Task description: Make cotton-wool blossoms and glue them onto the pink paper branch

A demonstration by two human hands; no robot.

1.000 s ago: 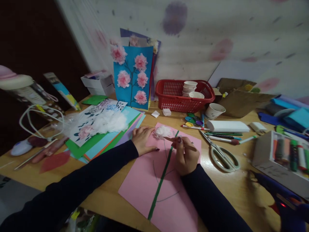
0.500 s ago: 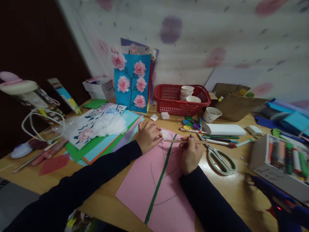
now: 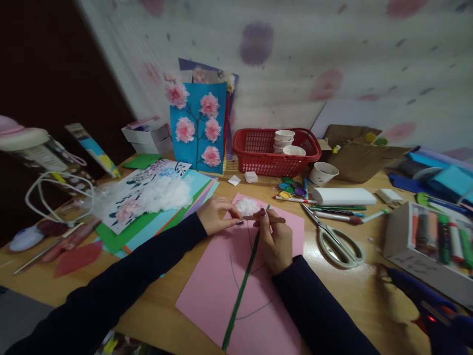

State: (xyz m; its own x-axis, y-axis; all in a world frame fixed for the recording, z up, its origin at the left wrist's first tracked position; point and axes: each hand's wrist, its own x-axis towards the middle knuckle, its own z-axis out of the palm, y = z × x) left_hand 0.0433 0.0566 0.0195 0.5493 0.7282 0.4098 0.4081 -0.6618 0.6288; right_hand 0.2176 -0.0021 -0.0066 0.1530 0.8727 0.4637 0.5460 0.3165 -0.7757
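A sheet of pink paper [image 3: 214, 291] lies at an angle on the table, with a green stem strip [image 3: 240, 296] and thin pencil curves on it. Near its top sits a tuft of white cotton [image 3: 247, 206]. My right hand [image 3: 275, 241] grips a thin brown wooden stick [image 3: 276, 220], whose tip points left, just below the cotton. My left hand [image 3: 216, 216] rests at the paper's upper left edge, thumb and forefinger drawn together by the stick's tip. Whatever lies between those fingertips is too small to make out.
White-handled scissors [image 3: 338, 246] lie right of the paper, beyond them a marker box [image 3: 424, 251] and a dark blue glue gun [image 3: 424, 301]. A red basket [image 3: 277, 165] and a blue flower card [image 3: 195, 128] stand behind. Cotton wool [image 3: 166, 193] tops coloured papers at left.
My right hand has shifted left with the stick, its tip now lower against the cotton. The left hand has drawn slightly left and down, uncovering more of the cotton. The view has shifted slightly.
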